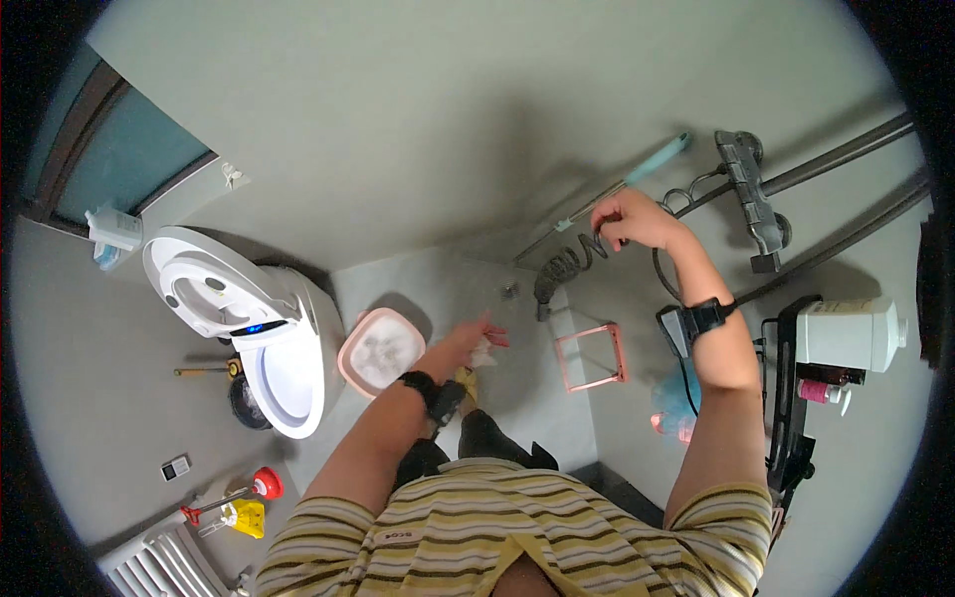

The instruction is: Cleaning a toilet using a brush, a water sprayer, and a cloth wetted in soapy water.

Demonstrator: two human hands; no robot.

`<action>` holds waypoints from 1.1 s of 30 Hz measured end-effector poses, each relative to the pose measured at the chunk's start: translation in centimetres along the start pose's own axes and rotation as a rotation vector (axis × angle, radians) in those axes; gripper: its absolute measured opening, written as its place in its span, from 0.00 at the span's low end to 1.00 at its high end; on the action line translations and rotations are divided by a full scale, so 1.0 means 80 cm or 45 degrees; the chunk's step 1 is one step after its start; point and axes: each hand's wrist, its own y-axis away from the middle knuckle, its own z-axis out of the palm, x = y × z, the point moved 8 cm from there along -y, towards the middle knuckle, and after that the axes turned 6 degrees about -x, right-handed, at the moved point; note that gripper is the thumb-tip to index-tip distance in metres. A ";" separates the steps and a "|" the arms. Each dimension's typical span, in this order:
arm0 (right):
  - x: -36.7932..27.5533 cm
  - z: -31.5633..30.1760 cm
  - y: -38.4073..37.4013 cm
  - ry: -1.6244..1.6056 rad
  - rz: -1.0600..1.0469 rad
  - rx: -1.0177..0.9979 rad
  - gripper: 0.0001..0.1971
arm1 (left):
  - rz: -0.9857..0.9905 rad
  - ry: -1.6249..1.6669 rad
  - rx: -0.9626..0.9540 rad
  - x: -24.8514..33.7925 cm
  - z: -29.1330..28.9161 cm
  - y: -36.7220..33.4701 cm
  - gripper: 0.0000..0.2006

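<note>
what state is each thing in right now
toilet lid, raised
toilet display, lit blue
pink basin, holding white suds
coiled black hose, coils looser toward one end
long pole with pale blue handle, tilted
white jug, capped
left hand, fingers extended
right hand, fingers curled at the hose, hold unclear

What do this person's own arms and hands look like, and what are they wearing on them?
The left hand and right hand are bare, without gloves. The short sleeves have horizontal stripes in pale yellow, white and dark brown. Each forearm wears a black strap with a small, boxy, dark device; finer details are too small to tell.
</note>
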 end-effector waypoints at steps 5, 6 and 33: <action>-0.010 0.002 0.084 -0.323 -0.078 -0.145 0.08 | -0.001 0.458 -0.465 0.035 0.108 -0.053 0.34; -0.010 0.006 0.096 -0.349 -0.071 -0.187 0.07 | 0.082 0.537 -0.618 0.048 0.122 -0.062 0.32; -0.056 0.145 -0.142 -0.512 0.024 -0.023 0.30 | 0.745 -2.081 0.547 0.143 0.149 0.108 0.24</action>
